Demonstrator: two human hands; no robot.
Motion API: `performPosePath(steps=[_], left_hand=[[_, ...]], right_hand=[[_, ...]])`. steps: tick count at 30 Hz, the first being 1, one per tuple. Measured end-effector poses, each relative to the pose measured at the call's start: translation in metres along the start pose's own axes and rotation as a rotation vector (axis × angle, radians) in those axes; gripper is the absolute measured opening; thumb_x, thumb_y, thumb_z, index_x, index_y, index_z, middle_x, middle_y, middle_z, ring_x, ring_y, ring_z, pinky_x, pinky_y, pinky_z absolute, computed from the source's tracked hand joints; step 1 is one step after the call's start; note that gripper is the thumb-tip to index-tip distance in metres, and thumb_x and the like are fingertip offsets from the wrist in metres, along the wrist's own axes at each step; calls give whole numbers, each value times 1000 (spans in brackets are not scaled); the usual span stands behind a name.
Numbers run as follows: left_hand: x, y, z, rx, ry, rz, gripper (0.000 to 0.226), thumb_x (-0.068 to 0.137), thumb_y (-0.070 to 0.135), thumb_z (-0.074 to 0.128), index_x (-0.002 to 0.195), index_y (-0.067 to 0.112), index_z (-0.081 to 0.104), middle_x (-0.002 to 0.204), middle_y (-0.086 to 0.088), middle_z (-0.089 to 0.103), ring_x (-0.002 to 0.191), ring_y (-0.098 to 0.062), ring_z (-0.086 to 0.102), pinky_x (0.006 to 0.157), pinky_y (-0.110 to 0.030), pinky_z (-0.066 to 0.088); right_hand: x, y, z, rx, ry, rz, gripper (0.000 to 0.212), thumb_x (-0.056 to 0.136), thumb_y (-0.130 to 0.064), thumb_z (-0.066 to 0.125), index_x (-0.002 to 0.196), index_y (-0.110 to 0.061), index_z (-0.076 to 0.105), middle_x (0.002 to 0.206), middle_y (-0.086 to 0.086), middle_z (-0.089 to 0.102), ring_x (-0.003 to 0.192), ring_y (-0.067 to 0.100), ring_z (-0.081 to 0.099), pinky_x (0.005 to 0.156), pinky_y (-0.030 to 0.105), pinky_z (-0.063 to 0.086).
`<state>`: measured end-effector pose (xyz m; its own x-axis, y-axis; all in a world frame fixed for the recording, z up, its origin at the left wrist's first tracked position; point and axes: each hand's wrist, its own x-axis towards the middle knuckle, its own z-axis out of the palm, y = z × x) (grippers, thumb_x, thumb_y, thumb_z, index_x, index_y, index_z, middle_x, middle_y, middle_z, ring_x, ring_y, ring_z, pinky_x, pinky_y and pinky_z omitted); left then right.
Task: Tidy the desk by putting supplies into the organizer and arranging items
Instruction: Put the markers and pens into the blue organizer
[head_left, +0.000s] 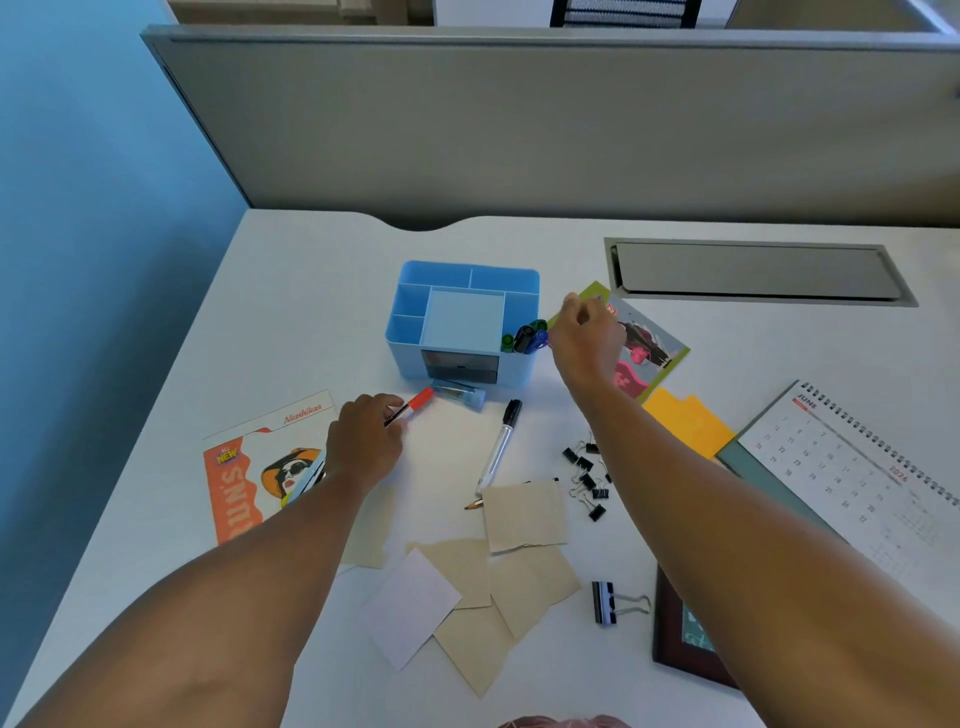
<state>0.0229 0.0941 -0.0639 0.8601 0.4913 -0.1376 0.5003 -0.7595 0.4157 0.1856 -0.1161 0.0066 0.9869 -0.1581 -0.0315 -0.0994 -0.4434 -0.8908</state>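
Observation:
A light blue desk organizer (415, 291) stands mid-desk, with several markers (524, 338) upright in its front right compartment. My right hand (584, 345) hovers just right of those markers, fingers pinched near the blue marker's cap; whether it grips it I cannot tell. My left hand (363, 441) is closed on a red-capped marker (415, 405) lying in front of the organizer. A black-capped marker (501, 441), a pencil tip (474, 504) and a small blue sharpener case (460, 392) lie on the desk.
Several small black binder clips (587, 478) and one large clip (610, 603) lie right of centre. Beige and white paper pieces (524, 514) are scattered in front. Flyers (244, 467) (654, 353), yellow notes (685, 421), a calendar (857, 462), a dark frame (670, 644) and a cable tray (753, 270) surround them.

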Motion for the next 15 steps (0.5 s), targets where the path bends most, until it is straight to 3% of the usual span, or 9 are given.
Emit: performPosePath(steps=[4,9,12,15], left_hand=[[1,2,0,-19,42,24,31,100,25,51,129,20,63,118,-8,60,111,-27,54,93,-40,44],[-3,1,1,-53,69,117,29,99,23,53,125,15,62,114,-8,62,106,-26,55,90,-41,47],[-8,-1,3,-102,102,259,25,99,27,54,121,16,59,110,-3,63,98,-20,56,83,-35,49],[-12,2,1,-193,134,384,23,98,34,53,118,21,53,104,4,60,87,-9,54,73,-23,48]], right_hand=[[-11,26,1,25,59,164,17,92,-12,39,82,-8,52,74,1,54,73,20,51,62,31,41],[-30,59,10,-135,-171,307,5,82,-9,48,82,-5,51,67,3,50,60,17,46,53,25,37],[-43,69,17,-187,-320,374,24,80,-18,56,94,1,62,83,11,66,73,24,62,60,24,45],[-52,74,25,-250,-432,366,27,79,-26,61,89,-1,66,84,13,71,79,26,69,59,24,47]])
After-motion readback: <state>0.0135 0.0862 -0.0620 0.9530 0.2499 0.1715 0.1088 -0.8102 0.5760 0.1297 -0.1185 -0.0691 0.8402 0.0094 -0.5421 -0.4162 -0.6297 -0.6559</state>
